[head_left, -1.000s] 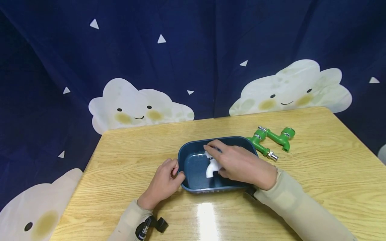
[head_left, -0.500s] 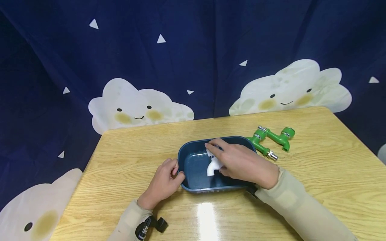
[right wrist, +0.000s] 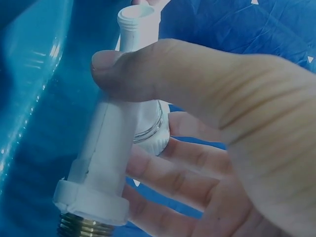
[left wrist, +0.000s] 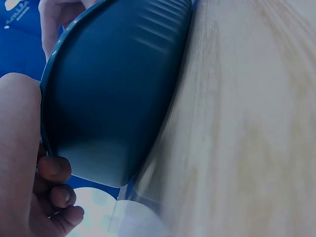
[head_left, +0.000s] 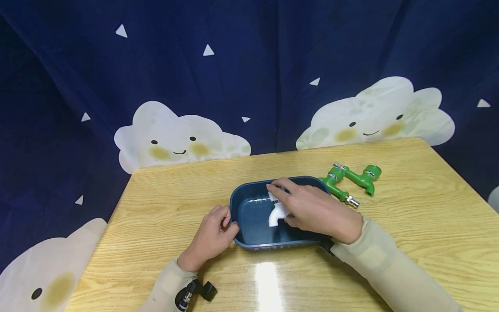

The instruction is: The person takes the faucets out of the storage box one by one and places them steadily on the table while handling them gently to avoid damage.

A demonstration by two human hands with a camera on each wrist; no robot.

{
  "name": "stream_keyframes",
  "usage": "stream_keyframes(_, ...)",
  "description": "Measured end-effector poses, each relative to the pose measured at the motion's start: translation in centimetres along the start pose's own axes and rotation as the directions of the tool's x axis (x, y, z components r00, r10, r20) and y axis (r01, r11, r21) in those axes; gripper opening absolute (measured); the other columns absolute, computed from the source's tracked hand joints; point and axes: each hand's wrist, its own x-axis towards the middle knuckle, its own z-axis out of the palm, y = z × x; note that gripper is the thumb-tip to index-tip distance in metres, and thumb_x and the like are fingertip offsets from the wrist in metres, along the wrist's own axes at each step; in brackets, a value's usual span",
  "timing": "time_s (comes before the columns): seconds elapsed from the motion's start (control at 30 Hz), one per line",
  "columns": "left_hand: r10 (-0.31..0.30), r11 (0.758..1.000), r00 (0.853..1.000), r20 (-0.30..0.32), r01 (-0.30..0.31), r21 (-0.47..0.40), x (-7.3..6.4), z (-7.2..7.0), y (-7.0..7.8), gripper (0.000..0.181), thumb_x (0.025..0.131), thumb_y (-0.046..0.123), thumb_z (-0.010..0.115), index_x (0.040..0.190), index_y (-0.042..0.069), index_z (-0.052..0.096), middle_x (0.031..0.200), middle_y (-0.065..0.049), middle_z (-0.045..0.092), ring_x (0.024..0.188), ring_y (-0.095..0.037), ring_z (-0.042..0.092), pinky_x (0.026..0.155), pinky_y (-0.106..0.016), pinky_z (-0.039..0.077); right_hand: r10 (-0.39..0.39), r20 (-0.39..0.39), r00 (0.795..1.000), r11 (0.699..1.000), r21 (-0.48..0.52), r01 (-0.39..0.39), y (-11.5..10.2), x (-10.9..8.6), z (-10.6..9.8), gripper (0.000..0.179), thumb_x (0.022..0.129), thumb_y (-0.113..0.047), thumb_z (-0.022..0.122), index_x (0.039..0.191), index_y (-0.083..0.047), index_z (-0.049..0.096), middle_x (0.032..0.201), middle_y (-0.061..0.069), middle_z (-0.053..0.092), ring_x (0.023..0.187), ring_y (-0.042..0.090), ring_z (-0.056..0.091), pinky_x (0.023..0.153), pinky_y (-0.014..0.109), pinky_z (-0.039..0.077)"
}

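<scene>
My right hand (head_left: 317, 213) holds a white tap (head_left: 277, 214) inside the outline of a dark blue plastic basin (head_left: 251, 219). In the right wrist view, the thumb lies across the white tap (right wrist: 106, 143) and the fingers curl behind it. Its threaded brass end (right wrist: 84, 227) points down and the open spout (right wrist: 139, 15) up there. My left hand (head_left: 212, 236) grips the basin's left rim, its thumb toward the near corner. From the left wrist, the basin (left wrist: 113, 89) shows its outer side wall, with curled left fingertips (left wrist: 54, 169) at the edge.
Two green taps, one with its spout to the right (head_left: 366, 178) and one partly behind the basin (head_left: 336, 184), lie on the wooden table (head_left: 179, 190). A dark blue curtain (head_left: 249, 65) with printed clouds hangs behind the table.
My right hand and the white tap have shifted slightly right and up in the head view. The left hand and the basin stay almost where they were.
</scene>
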Motion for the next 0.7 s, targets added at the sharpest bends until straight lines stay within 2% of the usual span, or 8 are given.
stream_keyframes(0.47,0.002,1.000,1.000,-0.001,-0.002,0.005,-0.02,0.00,-0.06,0.033,0.081,0.006,0.065,0.071,0.017,0.035,0.070,0.009,0.029,0.063,-0.004,0.027,0.059,-0.016,0.024,0.013,-0.007,1.000,1.000,-0.007,-0.013,0.26,-0.08,-0.28,0.081,0.080,-0.022,0.088,0.149,-0.001,0.051,0.147,0.017,0.056,0.094,0.025,0.073,0.084,0.039,0.061)
stream_keyframes(0.7,0.007,1.000,1.000,-0.003,-0.007,0.007,0.01,0.00,-0.05,0.033,0.081,0.006,0.065,0.071,0.017,0.035,0.070,0.009,0.029,0.063,-0.005,0.028,0.059,-0.016,0.024,0.014,-0.016,1.000,1.000,-0.002,-0.014,0.58,-0.17,-0.38,0.080,0.081,-0.022,0.087,0.149,-0.001,0.050,0.146,0.016,0.056,0.084,0.020,0.071,0.080,0.036,0.060)
